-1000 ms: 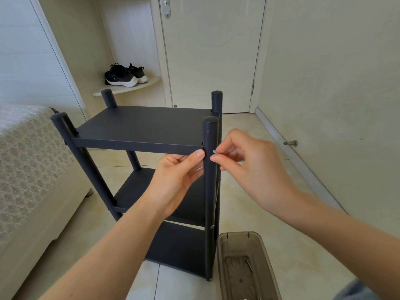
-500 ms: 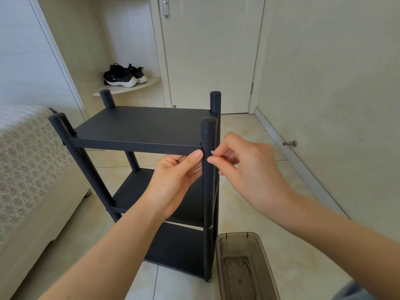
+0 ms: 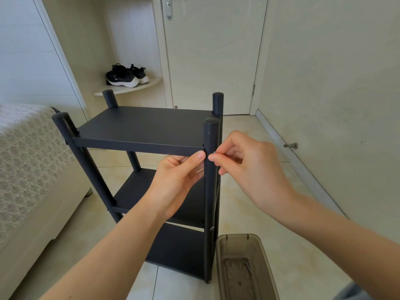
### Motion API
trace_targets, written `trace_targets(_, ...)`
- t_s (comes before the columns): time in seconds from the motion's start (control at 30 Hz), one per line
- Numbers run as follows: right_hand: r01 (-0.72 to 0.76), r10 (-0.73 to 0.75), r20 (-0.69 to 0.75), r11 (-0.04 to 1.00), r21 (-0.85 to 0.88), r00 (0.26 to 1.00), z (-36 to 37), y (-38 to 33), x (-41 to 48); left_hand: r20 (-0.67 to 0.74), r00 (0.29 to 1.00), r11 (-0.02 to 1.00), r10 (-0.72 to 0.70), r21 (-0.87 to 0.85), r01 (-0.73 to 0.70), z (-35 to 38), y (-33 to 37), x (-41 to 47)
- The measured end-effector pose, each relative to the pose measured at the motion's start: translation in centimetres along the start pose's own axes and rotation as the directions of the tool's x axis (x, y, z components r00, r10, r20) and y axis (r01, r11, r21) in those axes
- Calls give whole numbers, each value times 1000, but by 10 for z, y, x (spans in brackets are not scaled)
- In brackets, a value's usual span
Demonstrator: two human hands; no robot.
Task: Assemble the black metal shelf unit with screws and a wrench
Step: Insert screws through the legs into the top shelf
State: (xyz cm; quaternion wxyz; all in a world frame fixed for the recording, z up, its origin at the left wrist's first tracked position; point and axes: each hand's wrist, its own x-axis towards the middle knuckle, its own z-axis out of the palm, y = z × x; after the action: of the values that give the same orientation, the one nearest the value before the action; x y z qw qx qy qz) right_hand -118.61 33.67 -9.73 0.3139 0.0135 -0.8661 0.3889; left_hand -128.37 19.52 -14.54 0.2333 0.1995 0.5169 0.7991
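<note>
Black shelf unit [image 3: 179,252] mid-frame, on floor [image 3: 249,131]. Screw [image 3: 214,152] is pinched in right hand [image 3: 249,165] at front-right post [image 3: 211,135]; top shelf [image 3: 147,126] corner is gripped by left hand [image 3: 177,180]. Holes to be held aligned, screw started square, finger-tight before wrench.

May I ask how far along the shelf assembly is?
Done: the black metal shelf unit stands, three shelves on four posts. In hand: left hand grips the top shelf's corner; right hand pinches a small silver screw at the near right black post. Left: tightening it; no wrench in view.
</note>
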Motion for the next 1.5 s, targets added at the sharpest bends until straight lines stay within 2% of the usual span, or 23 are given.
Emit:
trace_targets(0.23,-45,45,34,999,10,998,-1,2,1,-35,999,1000,14,20,-14,3,2,-2)
trace_targets(0.4,-178,150,136,958,223,979,-8,5,4,14,1000,1000,24,-4,-24,2,3,-3)
trace_targets(0.57,-251,195,195,913,323,961,-12,6,8,31,999,1000,20,-19,-19,3,2,-2)
trace_targets(0.73,-379,274,298,838,393,915,-17,8,10,49,999,1000,18,-26,-17,4,3,-2)
trace_targets(0.9,-422,306,341,837,348,889,-19,10,13,70,997,1000,27,-17,-25,5,3,-3)
trace_targets(1.03,-519,355,420,762,388,835,-21,10,14,76,997,1000,29,-13,-28,6,3,-4)
trace_targets(1.2,-385,287,334,880,278,898,-19,7,14,72,996,999,46,-9,-45,5,0,-2)
trace_targets(1.37,-385,284,343,881,276,895,-19,7,14,47,998,999,47,-14,-47,4,-1,0)
trace_targets(1.5,-250,205,236,952,177,950,-13,6,12,37,999,999,35,-31,-33,3,0,2)
